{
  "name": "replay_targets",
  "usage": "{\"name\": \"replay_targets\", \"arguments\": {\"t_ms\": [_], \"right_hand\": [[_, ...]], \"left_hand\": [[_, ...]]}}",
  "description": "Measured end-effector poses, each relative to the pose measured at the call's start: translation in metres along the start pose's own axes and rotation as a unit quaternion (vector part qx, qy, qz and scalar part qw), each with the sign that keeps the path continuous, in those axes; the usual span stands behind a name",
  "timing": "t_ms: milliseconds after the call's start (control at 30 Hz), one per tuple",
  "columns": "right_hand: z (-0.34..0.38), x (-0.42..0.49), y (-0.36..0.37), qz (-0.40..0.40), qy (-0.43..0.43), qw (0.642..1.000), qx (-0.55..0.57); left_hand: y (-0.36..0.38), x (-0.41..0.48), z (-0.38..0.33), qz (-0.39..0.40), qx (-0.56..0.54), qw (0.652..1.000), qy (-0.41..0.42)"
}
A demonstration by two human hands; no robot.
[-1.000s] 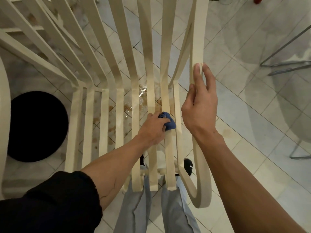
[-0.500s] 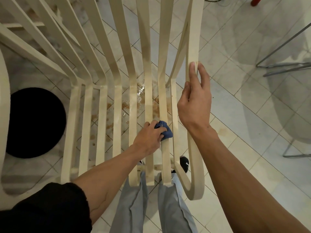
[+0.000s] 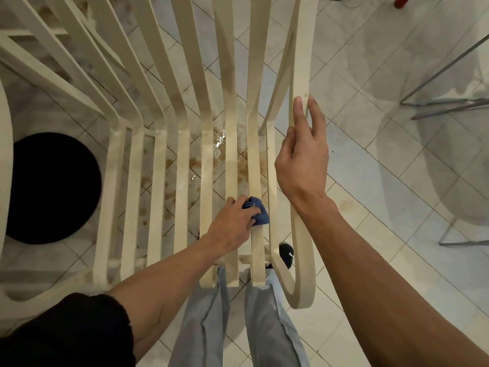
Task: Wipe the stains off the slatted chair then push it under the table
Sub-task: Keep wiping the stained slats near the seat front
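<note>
The cream slatted chair (image 3: 182,165) fills the view from above, its seat slats running toward me. Brown stains mark the two rightmost seat slats (image 3: 242,165). My left hand (image 3: 232,225) is shut on a bunched blue cloth (image 3: 258,211) and presses it onto a right-hand seat slat near the front edge. My right hand (image 3: 303,160) grips the chair's right armrest (image 3: 300,75), fingers wrapped over its top.
Brown splashes and a wet patch (image 3: 217,144) lie on the tiled floor under the seat. A round black object (image 3: 50,186) sits on the floor at left. Thin metal legs (image 3: 444,102) stand at right. My legs and a black shoe (image 3: 287,254) are below the chair's front.
My left hand and the cloth have slid a little toward me along the slat. My right hand has kept its hold on the armrest.
</note>
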State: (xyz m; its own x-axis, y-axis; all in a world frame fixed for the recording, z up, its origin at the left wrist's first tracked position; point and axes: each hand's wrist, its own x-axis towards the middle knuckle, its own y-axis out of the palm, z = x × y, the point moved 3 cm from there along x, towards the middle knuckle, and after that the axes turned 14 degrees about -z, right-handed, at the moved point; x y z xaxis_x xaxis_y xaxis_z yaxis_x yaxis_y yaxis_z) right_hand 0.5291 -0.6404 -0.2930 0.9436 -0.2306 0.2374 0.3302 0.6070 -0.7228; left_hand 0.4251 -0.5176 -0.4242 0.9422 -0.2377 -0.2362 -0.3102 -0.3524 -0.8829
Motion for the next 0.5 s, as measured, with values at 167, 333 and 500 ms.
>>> {"name": "replay_targets", "arguments": {"t_ms": [167,333,500], "right_hand": [[-0.001,-0.001,0.001,0.007,0.001,1.0,0.008],[-0.002,-0.001,0.002,0.011,0.011,1.0,0.016],[-0.002,-0.001,0.002,0.007,0.007,1.0,0.023]], "left_hand": [[0.009,-0.046,-0.012,0.053,-0.054,0.997,0.012],[0.01,-0.043,-0.01,0.078,-0.069,0.995,0.0],[0.006,-0.014,-0.001,0.013,-0.043,0.998,-0.038]]}}
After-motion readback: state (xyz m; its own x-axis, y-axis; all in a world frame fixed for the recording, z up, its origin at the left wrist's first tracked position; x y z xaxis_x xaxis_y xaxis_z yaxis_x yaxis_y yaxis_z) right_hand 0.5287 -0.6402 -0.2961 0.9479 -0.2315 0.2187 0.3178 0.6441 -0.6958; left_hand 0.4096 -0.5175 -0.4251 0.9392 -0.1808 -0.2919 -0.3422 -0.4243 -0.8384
